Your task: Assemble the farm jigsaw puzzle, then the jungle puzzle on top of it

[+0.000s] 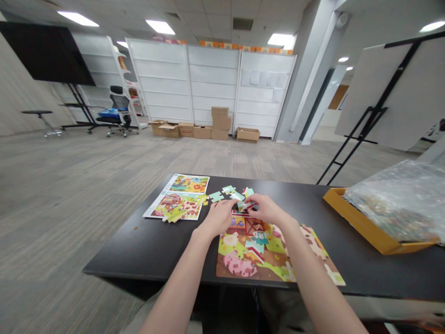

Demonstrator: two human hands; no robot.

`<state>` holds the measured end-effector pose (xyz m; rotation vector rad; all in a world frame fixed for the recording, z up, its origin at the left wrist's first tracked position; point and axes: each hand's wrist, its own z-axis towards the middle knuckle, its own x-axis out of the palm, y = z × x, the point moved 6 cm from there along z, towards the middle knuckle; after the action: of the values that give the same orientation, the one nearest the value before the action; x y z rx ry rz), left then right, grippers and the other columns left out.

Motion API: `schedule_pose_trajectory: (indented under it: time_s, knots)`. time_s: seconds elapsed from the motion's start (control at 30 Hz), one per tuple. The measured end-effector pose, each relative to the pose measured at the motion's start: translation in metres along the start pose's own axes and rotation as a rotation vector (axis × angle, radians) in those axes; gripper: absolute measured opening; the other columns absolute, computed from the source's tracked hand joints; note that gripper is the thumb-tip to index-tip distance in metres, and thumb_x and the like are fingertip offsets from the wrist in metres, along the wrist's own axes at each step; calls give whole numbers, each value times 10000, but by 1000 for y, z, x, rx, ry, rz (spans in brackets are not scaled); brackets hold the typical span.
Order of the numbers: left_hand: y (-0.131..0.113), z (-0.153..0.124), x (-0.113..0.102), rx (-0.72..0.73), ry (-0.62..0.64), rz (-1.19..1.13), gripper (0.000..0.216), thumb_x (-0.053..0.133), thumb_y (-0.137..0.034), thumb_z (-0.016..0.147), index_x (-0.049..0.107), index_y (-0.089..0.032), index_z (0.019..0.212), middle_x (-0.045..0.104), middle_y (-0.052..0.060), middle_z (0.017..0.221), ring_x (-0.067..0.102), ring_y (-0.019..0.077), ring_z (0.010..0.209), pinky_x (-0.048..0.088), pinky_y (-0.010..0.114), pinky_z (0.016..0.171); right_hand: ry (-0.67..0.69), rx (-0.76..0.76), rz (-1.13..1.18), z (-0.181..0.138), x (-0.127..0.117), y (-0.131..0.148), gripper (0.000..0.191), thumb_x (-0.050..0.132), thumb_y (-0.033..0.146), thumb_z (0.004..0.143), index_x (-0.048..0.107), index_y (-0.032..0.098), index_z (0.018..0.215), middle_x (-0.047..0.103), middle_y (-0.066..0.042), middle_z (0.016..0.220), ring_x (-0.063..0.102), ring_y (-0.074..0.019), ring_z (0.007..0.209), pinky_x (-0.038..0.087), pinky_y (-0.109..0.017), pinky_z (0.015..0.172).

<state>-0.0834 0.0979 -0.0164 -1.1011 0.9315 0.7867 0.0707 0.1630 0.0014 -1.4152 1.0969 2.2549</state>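
Note:
Both hands meet at the top edge of a partly assembled farm jigsaw puzzle [271,271]. My right hand [267,209] pinches a light-blue and red puzzle piece [246,205] between thumb and fingers. At the same piece's left side, my left hand [219,217] has its fingers closed; its grip is partly hidden. Pigs, a cow and a farmer show on the assembled part, and my right forearm covers some of it. A loose roof piece [254,253] appears to lie on top of it. Several pale-blue loose pieces [216,196] lie just beyond my hands.
Left on the black table [139,250] are printed picture sheets [156,211] with yellow-green pieces [175,212] on top. At the right sits a yellow box [365,227] holding clear plastic bags [396,199]. An easel-like stand [368,111] rises behind the table.

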Motion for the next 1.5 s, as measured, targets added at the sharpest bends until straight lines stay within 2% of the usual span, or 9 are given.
schedule_pose_trajectory:
  time_s: [0.17,0.27,0.4,0.63,0.8,0.93,1.13,1.23,1.5]
  knots:
    - [13,3,-8,-15,-83,-180,430,459,-181,942,561,-190,1360,650,91,1371,607,216,1259,458,359,1084,-23,-53,9,4,5,10,276,633,138,780,714,170,1042,753,-74,1006,688,-196,892,505,-289,835]
    - [25,0,-17,-63,-102,-98,370,443,-131,938,655,-196,1234,709,70,1271,642,195,1195,470,317,1064,-34,-97,10,7,2,18,221,632,151,809,709,177,1014,749,-69,987,680,-195,893,501,-293,838]
    - [34,-7,-28,-174,-113,44,409,395,-49,921,677,-182,1185,736,105,1191,661,228,1143,491,361,1017,-51,-156,14,18,-3,29,157,626,141,833,702,182,964,740,-64,971,671,-188,896,493,-296,855]
    - [17,-12,-26,-149,-56,136,382,414,-83,935,630,-171,1236,711,128,1164,630,273,1121,491,407,973,54,-242,-18,42,23,36,139,644,91,820,701,156,928,712,-86,963,651,-206,919,492,-331,879]
    - [8,-19,-20,-73,-9,242,393,392,-117,959,637,-216,1251,652,109,1285,621,291,1109,497,433,960,73,-262,6,36,30,32,163,619,69,841,708,160,942,710,-90,984,646,-202,941,494,-336,899]
    - [4,-22,-17,-47,-9,274,374,429,-140,959,622,-205,1272,607,88,1402,591,307,1187,501,450,978,98,-288,11,32,31,36,165,588,84,883,717,173,936,721,-77,996,657,-193,965,490,-320,918]
    - [-2,-25,-12,-27,-1,300,397,454,-144,954,588,-197,1323,619,65,1408,564,290,1229,486,449,1018,68,-171,-85,33,28,19,181,640,226,901,712,161,1054,740,-104,1058,670,-226,1009,488,-327,928]
    - [-3,-26,-12,-38,-6,313,415,439,-141,954,568,-174,1348,605,83,1423,539,299,1264,485,465,1018,74,-85,-165,33,23,3,203,613,223,915,715,172,1084,741,-103,1094,670,-226,1036,477,-314,934]
    - [-2,-24,-7,-29,31,313,435,448,-150,954,523,-173,1382,548,89,1486,481,286,1343,437,466,1081,130,93,-327,28,7,-20,195,602,273,917,741,177,1014,730,-107,1051,665,-220,979,462,-285,859]
